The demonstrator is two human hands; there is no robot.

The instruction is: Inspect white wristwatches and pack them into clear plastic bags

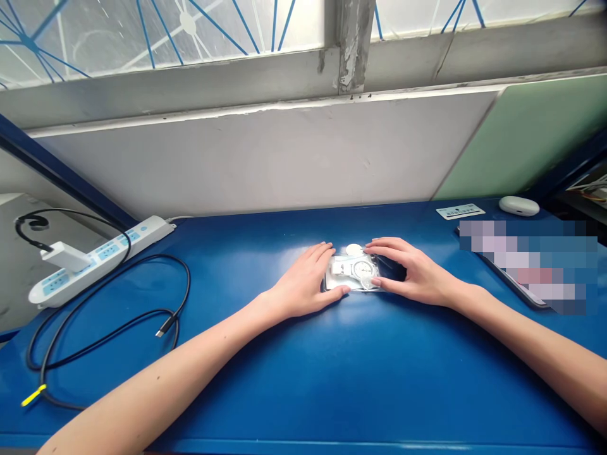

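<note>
A white wristwatch (362,270) with a round dial lies on a small clear plastic packet (348,284) on the blue table. My left hand (308,281) spans the packet's left end, fingertips at its far corner and thumb along its near edge. From the other side my right hand (410,270) grips the right end between fingers and thumb. The thumb touches a small clear round piece (368,282) beside the dial. A white disc (354,250) sits at the far edge, close to my right index fingertip. Glare blurs the packet's details.
On the left, a white power strip (156,231) carries a charger (64,258) with a black cable (187,278) looped over the blue table (303,379). At the right lie a partly blurred-out phone or tablet (521,297), a white earbud case (518,206) and a printed card (459,211).
</note>
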